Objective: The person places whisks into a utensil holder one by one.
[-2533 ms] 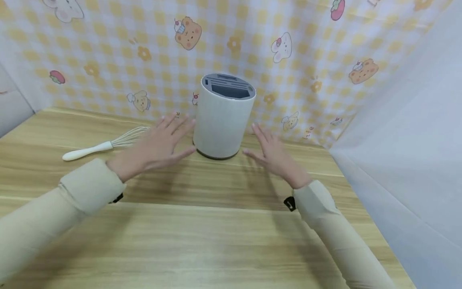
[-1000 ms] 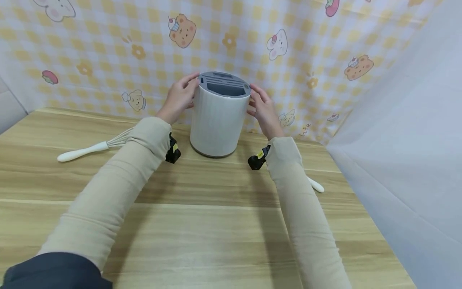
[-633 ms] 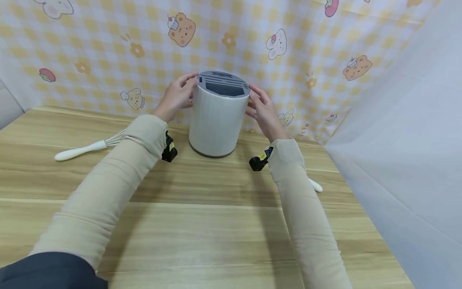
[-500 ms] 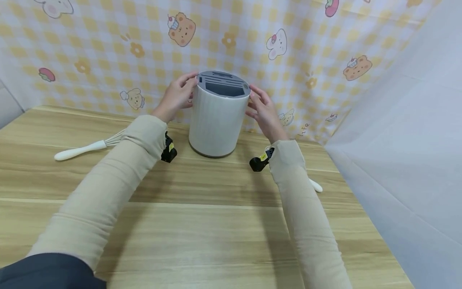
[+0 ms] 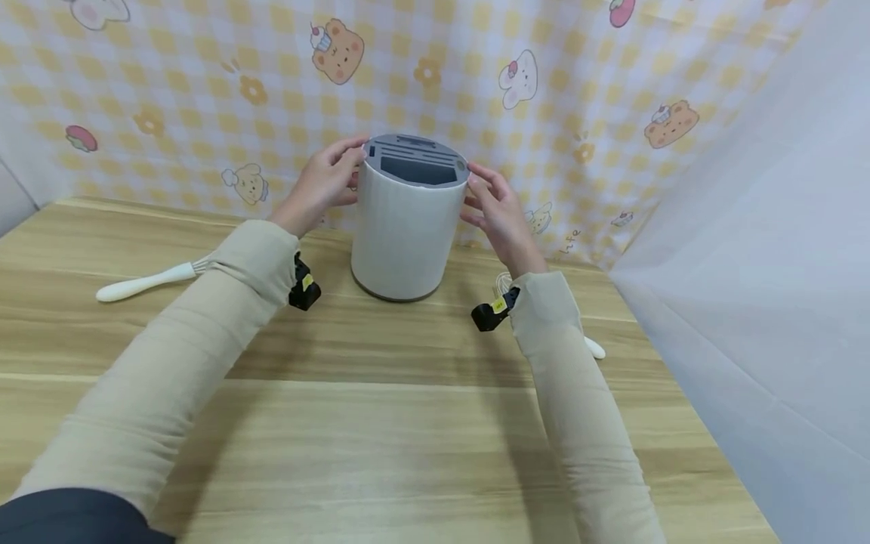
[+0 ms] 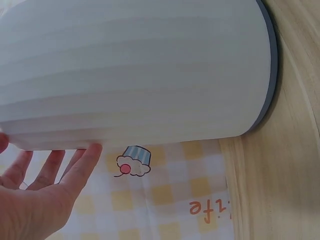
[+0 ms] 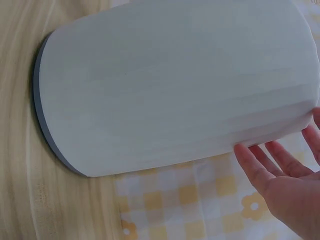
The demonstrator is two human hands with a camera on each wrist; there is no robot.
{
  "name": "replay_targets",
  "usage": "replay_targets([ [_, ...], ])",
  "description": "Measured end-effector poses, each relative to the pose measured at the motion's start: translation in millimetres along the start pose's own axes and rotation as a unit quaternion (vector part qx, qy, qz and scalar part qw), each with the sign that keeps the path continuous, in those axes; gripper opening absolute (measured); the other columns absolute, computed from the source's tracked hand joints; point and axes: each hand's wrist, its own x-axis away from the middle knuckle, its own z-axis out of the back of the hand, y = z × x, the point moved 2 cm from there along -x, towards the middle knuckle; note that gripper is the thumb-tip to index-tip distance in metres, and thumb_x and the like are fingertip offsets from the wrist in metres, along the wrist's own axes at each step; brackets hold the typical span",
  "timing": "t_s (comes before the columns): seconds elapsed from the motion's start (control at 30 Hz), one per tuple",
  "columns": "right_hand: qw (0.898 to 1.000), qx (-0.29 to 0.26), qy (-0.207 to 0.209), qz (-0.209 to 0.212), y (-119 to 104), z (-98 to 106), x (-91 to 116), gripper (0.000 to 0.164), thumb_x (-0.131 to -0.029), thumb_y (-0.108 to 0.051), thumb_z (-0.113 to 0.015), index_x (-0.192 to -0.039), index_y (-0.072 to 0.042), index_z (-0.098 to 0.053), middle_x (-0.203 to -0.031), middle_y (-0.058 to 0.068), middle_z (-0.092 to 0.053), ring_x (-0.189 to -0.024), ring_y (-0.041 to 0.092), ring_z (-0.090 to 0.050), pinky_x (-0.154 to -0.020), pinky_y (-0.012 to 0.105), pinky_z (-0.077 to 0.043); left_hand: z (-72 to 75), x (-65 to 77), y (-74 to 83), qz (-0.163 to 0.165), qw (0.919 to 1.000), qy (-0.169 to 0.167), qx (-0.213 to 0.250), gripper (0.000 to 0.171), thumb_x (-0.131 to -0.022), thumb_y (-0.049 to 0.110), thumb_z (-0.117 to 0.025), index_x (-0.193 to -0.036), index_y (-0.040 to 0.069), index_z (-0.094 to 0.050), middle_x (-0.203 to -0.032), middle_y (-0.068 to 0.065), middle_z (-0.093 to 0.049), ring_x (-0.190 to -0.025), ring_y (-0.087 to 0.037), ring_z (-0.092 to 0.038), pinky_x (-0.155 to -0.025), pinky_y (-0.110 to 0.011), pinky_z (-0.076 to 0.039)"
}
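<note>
A white knife block with a grey slotted top and dark base stands upright at the back of the wooden table in the head view. My left hand holds its left side near the top rim. On the opposite side my right hand grips it at about the same height. Fingertips of the left hand lie against the white wall in the left wrist view. The right wrist view shows the right hand touching the block's side likewise. Parts of the fingers are hidden behind it.
A whisk with a white handle lies on the left, partly covered by my left sleeve. Another white handle and some wire loops show around my right forearm. A yellow checked curtain hangs close behind the block.
Both hands, earlier spread apart in front of the knife block, have come up to its top sides and taken hold. Over the last half second the block has shifted slightly nearer to me.
</note>
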Motion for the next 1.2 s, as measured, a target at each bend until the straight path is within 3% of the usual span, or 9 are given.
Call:
replay_targets([
  [0.3, 0.999, -0.003, 0.034, 0.019, -1, -4, 6, 0.034, -0.095, -0.025, -0.053, -0.127, -0.014, -0.050, -0.124, 0.006, -0.052, -0.107, 0.026, -0.057, -0.099, 0.038, -0.045, -1.5, 6.7, -1.3, -0.006, 0.9999, 0.008, 0.005, 0.044, -0.099, 0.042, -0.030, -0.143, 0.039, -0.032, -0.139, 0.000, -0.041, -0.116, -0.017, -0.045, -0.101, -0.037, -0.043],
  [0.43, 0.999, -0.006, 0.045, 0.027, 0, -5, 7, 0.030, -0.094, -0.023, -0.054, -0.122, -0.013, -0.051, -0.112, 0.004, -0.054, -0.099, 0.021, -0.058, -0.098, 0.037, -0.046, -1.9, 10.1, -2.3, -0.018, 0.9997, 0.015, -0.002, 0.044, -0.099, 0.042, -0.030, -0.143, 0.036, -0.033, -0.122, 0.000, -0.046, -0.113, -0.017, -0.046, -0.099, -0.037, -0.044],
  [0.53, 0.998, -0.014, 0.050, 0.031, 1, -6, 7, 0.025, -0.094, -0.021, -0.054, -0.118, -0.013, -0.052, -0.113, 0.004, -0.053, -0.102, 0.021, -0.057, -0.099, 0.036, -0.045, -2.6, 13.0, -2.9, -0.028, 0.9994, 0.020, -0.009, 0.045, -0.099, 0.042, -0.029, -0.143, 0.035, -0.033, -0.109, 0.003, -0.046, -0.111, -0.017, -0.048, -0.099, -0.038, -0.045],
  [0.8, 0.997, -0.028, 0.052, 0.048, 4, -8, 9, 0.021, -0.095, -0.018, -0.052, -0.115, -0.013, -0.051, -0.117, 0.006, -0.051, -0.109, 0.026, -0.056, -0.100, 0.037, -0.044, -4.3, 17.8, -3.5, -0.037, 0.9989, 0.018, -0.021, 0.045, -0.099, 0.043, -0.027, -0.144, 0.036, -0.030, -0.141, -0.002, -0.040, -0.123, -0.022, -0.046, -0.103, -0.042, -0.042],
  [1.2, 0.995, -0.035, 0.062, 0.070, 6, -9, 15, 0.019, -0.094, -0.017, -0.052, -0.112, -0.012, -0.053, -0.115, 0.004, -0.053, -0.098, 0.021, -0.058, -0.095, 0.037, -0.047, -2.9, 27.7, -4.5, -0.058, 0.9973, 0.024, -0.038, 0.043, -0.099, 0.043, -0.028, -0.142, 0.037, -0.033, -0.135, -0.003, -0.043, -0.119, -0.022, -0.047, -0.099, -0.041, -0.045],
])
